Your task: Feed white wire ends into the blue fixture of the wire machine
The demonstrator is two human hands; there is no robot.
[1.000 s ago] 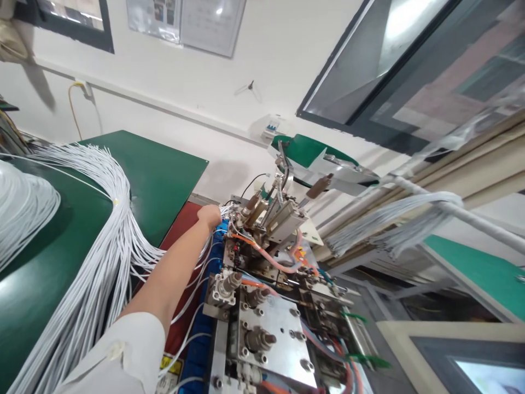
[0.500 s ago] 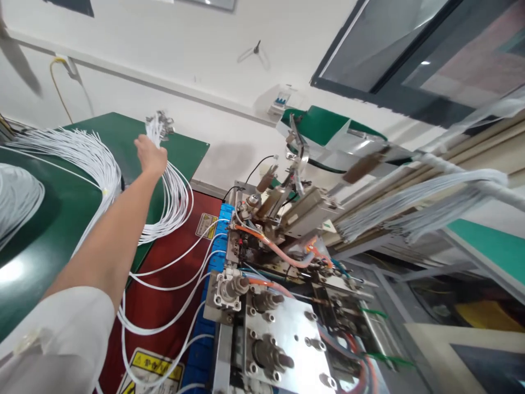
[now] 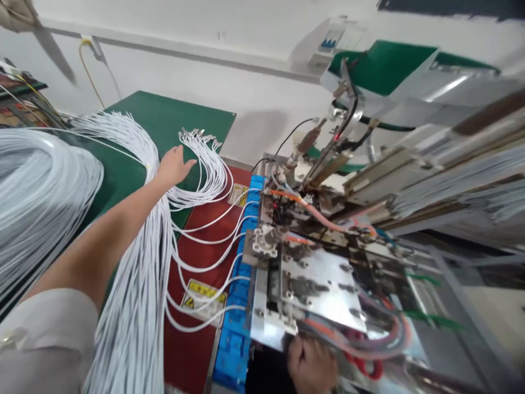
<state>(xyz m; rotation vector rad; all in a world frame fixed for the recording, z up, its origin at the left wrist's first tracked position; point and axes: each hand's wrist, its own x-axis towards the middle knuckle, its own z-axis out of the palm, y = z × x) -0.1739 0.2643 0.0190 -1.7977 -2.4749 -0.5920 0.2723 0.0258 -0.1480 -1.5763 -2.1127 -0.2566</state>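
My left hand is over the green table with its fingers and thumb apart, holding nothing. Just beyond its fingertips lies a bundle of white cables with metal terminals at its far ends, curving back toward the table edge. Beneath my left wrist runs a thick bundle of long white cables. At the bottom edge my right hand is against the machine, below its metal plate. It is blurred and partly cut off, so its grip does not show clearly.
A big coil of white cable lies on the green table at left. Single white cables span the red surface to a row of blue blocks along the machine. Hoses and metal arms rise at right. A wall stands behind.
My left hand has let go of the terminal-ended cable bundle, which now lies on the table. The view has shifted, and my right hand has come into sight at the bottom.
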